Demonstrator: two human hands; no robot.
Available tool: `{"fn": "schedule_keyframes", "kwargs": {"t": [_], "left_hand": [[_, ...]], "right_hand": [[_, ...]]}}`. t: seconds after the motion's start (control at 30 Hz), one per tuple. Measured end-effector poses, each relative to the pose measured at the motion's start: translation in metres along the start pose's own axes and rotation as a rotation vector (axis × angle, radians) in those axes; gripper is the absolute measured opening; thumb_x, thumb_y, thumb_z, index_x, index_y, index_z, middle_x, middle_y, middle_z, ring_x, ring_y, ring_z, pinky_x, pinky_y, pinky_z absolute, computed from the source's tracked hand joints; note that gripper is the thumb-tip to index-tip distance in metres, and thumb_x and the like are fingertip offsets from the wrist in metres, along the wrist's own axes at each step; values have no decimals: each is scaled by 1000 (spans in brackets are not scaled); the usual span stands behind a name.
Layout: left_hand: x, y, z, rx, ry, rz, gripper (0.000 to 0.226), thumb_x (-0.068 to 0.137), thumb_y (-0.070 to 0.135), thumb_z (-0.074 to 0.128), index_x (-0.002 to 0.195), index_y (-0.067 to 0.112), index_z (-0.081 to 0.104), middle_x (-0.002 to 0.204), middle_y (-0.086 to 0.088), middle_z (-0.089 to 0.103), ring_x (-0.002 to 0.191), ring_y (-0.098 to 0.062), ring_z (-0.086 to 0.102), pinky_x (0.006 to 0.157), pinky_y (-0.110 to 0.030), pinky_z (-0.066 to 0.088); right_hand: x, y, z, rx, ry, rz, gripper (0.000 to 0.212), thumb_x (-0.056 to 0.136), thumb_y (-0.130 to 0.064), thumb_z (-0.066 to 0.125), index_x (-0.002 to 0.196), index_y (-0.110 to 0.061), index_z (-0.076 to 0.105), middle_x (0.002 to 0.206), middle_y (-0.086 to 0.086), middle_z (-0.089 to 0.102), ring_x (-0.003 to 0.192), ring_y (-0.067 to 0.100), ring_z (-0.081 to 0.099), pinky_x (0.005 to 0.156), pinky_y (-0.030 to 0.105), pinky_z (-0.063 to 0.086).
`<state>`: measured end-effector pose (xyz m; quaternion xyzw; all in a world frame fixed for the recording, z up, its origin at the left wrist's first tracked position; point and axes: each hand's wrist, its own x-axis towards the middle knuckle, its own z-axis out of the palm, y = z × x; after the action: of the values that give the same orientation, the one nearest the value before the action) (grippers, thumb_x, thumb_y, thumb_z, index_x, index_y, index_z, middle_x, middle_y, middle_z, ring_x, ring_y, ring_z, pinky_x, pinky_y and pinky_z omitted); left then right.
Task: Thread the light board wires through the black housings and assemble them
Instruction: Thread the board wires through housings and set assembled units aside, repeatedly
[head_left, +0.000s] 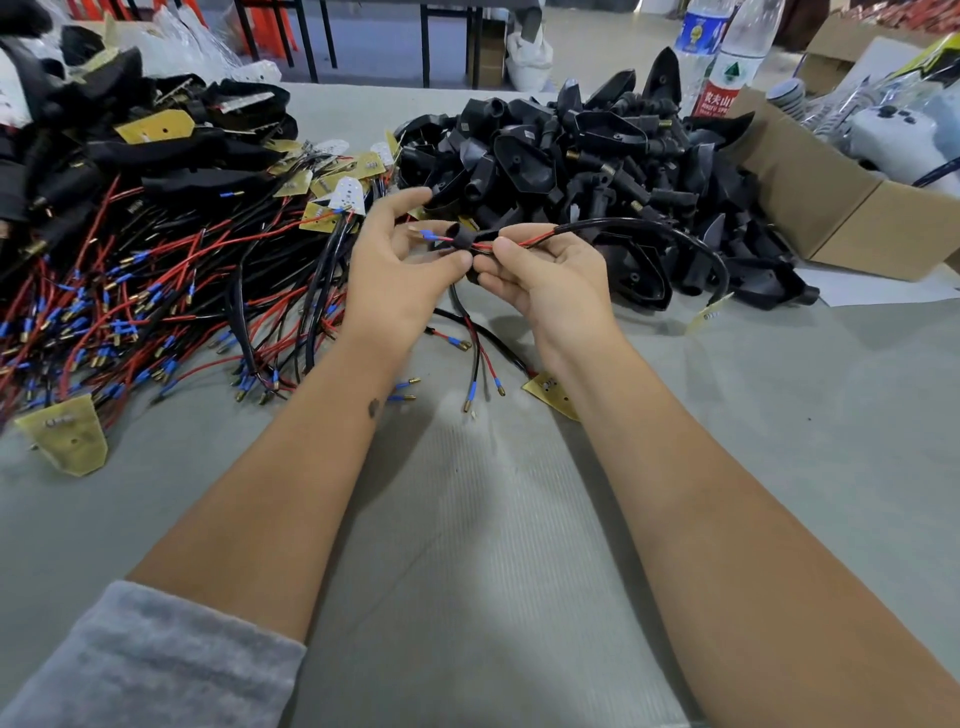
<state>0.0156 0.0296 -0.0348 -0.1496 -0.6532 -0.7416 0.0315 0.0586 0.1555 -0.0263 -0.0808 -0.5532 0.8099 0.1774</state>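
Both forearms are reaching forward over the grey table (467, 571), the hands meeting above its middle. The left hand (400, 260) is turning palm-inward, its fingers curling round a small black housing (464, 236) and pinching it from the left. The right hand (545, 270) is facing it, thumb and forefinger clamping the red and black wires (524, 241) just beside the housing's right end. The blue-tipped wire ends (428, 236) are poking out on the housing's left side — so the wires are running through it. From the right hand a black sheathed cable (649, 228) is arching away and dropping to a yellow light board (709, 314) lying on the table at the foot of the housing pile (597, 171).

Open table is lying between and below the forearms; the wired-board heap (130, 291) is crowding the left edge, the housing pile and a cardboard box (852, 208) the right. A few loose leads (483, 364) are sitting under the hands.

The housing's body is mostly hiding behind the fingers, and its shape is hard to make out — the right arm is also covering part of another board (550, 395).
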Motion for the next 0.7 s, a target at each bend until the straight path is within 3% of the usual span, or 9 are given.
{"fn": "schedule_keyframes", "kwargs": {"t": [0.1,0.2,0.3,0.43,0.53,0.6,0.7], "left_hand": [[2,2,5,-289,12,-213,52,86,-10,64,130,12,49,103,-5,66,90,-13,67,79,-24,57],[3,3,6,-392,-17,-367,25,92,0,62,114,10,62,94,-3,71,89,-11,67,78,-19,57],[3,0,8,-407,-23,-392,9,96,9,59,100,11,66,85,0,73,85,-8,69,78,-18,56],[4,-4,6,-384,-30,-374,20,103,20,47,110,12,64,102,-4,71,94,-12,69,81,-22,57],[4,-3,3,-314,-28,-342,26,106,34,39,108,30,64,106,4,72,95,-14,72,77,-26,59],[2,-1,2,-289,0,-330,28,105,41,34,104,40,62,100,5,74,89,-17,74,73,-31,60],[3,-1,-1,-354,78,-344,31,105,45,29,104,39,60,112,-7,71,86,-25,74,70,-36,60]], "right_hand": [[0,-1,0,-21,-15,-12,13,93,6,57,88,-5,60,74,9,70,65,12,68,64,22,57],[0,-2,-1,-70,-21,-28,16,91,8,59,84,-6,61,73,9,68,65,14,66,64,22,57],[0,0,0,-96,-29,-30,14,91,8,59,86,-6,60,76,11,67,66,14,65,65,23,56],[-1,-2,-1,-110,-39,-26,8,94,0,59,89,-6,62,87,16,69,72,20,67,69,28,58],[-1,-4,0,-133,23,-4,10,95,-14,61,88,-8,67,89,16,70,67,21,64,59,30,55],[1,-4,0,-157,83,-13,17,96,-21,60,85,-10,69,82,10,63,59,16,56,54,28,51],[3,-5,-4,-124,126,-36,14,95,-15,58,85,-9,67,66,2,54,51,11,49,49,24,45]]}}
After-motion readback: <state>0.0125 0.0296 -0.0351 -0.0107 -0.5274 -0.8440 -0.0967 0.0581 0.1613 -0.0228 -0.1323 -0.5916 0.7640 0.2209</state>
